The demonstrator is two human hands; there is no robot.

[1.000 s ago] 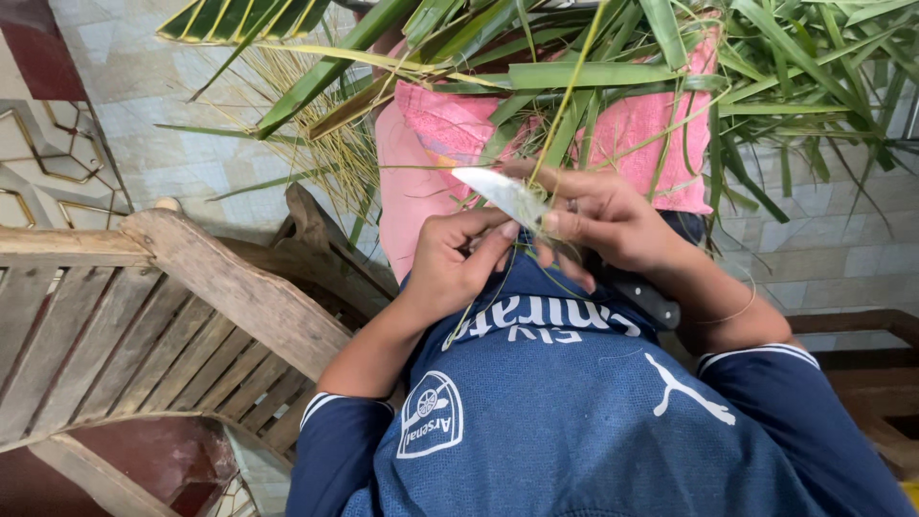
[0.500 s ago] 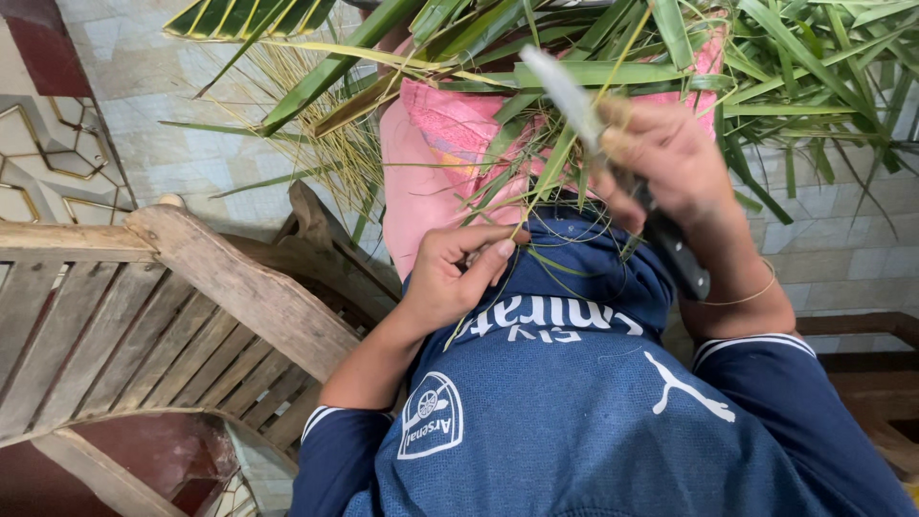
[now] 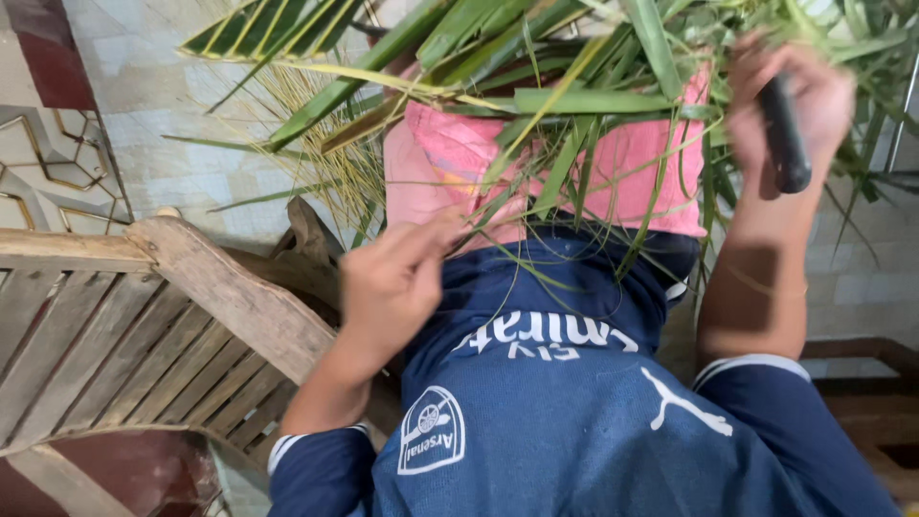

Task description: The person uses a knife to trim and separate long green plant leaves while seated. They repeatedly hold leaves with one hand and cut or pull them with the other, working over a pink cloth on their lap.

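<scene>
The right hand (image 3: pixel 790 101) is up near the top right corner of the view, fingers wrapped tight round a dark knife handle (image 3: pixel 785 134) – the handle runs down out of the fist twd the wrist, and the blade can't be seen, lost among the leaves. Hand is a bit blurred. The left hand (image 3: pixel 397 278) sits lower, abt the middle of the view, fingers bunched together and pinched on thin green leaf strips (image 3: pixel 498 206) that run up and to the right into the heap of palm fronds (image 3: pixel 536 67). The fronds spread across the whole top edge – long green blades, some yellowish, with a fan of dry thin ribs hanging at the left of the heap. They lie over the person's lap, which is covered w/ pink cloth (image 3: pixel 459 144); several narrow strips droop down over the cloth onto the blue shirt (image 3: pixel 555 421). The two hands are well apart, the frond heap between them. To the left of the person is a weathered wooden bench (image 3: pixel 172 306) w/ slatted seat, its thick armrest slanting down to just beside the left forearm. Behind it, pale tiled floor (image 3: pixel 144 86) w/ a patterned tile at the left edge
</scene>
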